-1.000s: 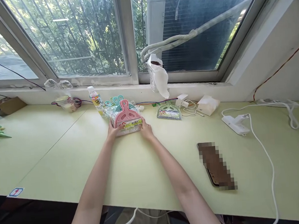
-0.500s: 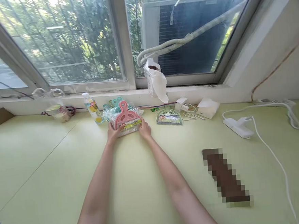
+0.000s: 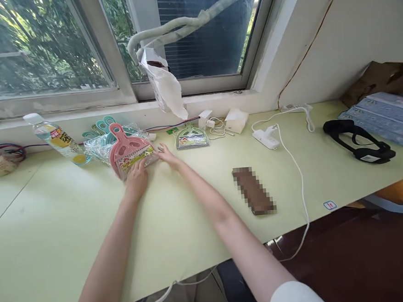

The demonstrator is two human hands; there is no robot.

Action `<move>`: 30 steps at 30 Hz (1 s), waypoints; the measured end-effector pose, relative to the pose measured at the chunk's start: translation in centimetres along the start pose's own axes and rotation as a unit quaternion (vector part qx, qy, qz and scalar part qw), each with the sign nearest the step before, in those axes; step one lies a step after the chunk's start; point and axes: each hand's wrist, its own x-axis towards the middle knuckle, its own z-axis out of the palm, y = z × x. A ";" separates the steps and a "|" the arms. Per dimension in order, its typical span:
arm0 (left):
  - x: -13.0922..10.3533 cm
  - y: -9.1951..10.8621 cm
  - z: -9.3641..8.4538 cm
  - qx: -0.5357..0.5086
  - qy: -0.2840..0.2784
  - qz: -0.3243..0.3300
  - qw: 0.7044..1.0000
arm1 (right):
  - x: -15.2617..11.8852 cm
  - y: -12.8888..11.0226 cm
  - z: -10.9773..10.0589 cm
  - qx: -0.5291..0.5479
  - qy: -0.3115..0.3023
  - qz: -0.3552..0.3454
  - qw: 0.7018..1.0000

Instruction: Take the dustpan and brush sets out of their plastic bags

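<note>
A pink dustpan (image 3: 127,146) in clear wrapping, with a printed label across its front, leans against several teal and green wrapped dustpans (image 3: 105,130). My left hand (image 3: 136,177) is at its lower edge, fingers closed over the label. At the pack's right side is my right hand (image 3: 167,155), fingers apart; whether its fingertips touch the wrapping I cannot tell. A pale green dustpan (image 3: 191,138) with a label lies flat, beyond and to the right of my right hand.
A drink bottle (image 3: 58,139) stands left of the dustpans. Rightward are a white charger cable (image 3: 217,129), a power strip (image 3: 267,138) with a trailing cord, a blurred-out brown object (image 3: 253,191), a black headset (image 3: 358,142) and blue tissue packs (image 3: 383,113). A torn white packet (image 3: 164,82) is by the window.
My view has swung right and down, bringing the headset and tissue packs into sight. My left hand has shifted along the pink dustpan's lower edge; my right hand's fingers have loosened from its side.
</note>
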 end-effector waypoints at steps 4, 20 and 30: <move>0.1 -0.9 -0.1 -0.005 -0.008 0.020 1.000 | -7.0 1.3 -10.7 0.029 0.027 -0.051 0.998; -0.7 -0.9 0.5 0.063 -0.005 0.072 0.995 | -24.9 15.3 -25.0 -0.216 0.148 -0.043 0.964; -1.0 -0.8 0.4 0.006 0.007 0.077 0.997 | -24.8 13.6 -24.9 -0.178 0.257 -0.040 0.949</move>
